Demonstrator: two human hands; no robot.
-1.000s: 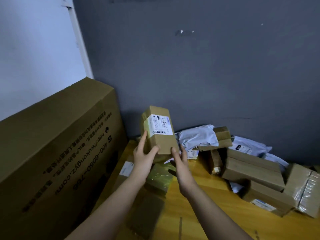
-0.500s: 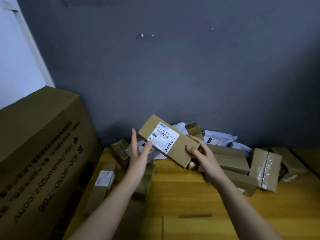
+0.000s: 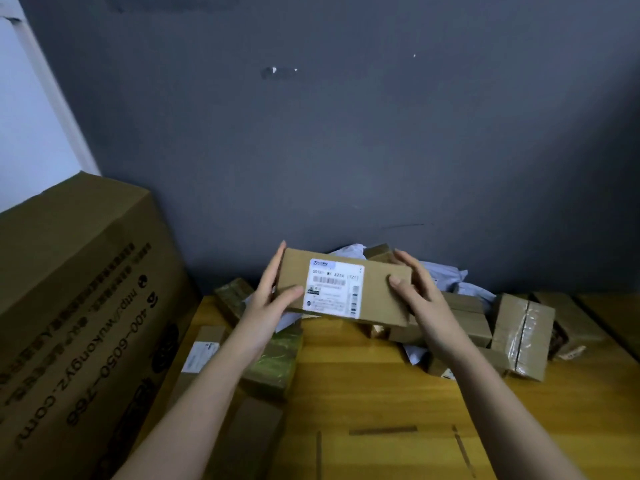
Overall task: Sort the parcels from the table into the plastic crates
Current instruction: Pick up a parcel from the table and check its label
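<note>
I hold a flat brown cardboard parcel (image 3: 374,289) with a white shipping label facing me, lifted above the wooden table (image 3: 381,393). My left hand (image 3: 273,299) grips its left end, thumb on the front face. My right hand (image 3: 415,292) grips its right end, thumb on the front and fingers behind. More parcels lie in a pile (image 3: 467,317) against the wall behind it: brown boxes and white poly bags. No plastic crate is in view.
A very large printed carton (image 3: 79,323) stands at the left edge of the table. A tape-wrapped box (image 3: 523,337) sits at the right of the pile. Greenish wrapped parcels (image 3: 277,358) and a labelled slim box (image 3: 201,355) lie under my left forearm. A dark grey wall rises behind.
The parcel has turned from upright, through a tilt, to lying level with its label towards me. My hands have shifted to its two ends. The view has swung to the right.
</note>
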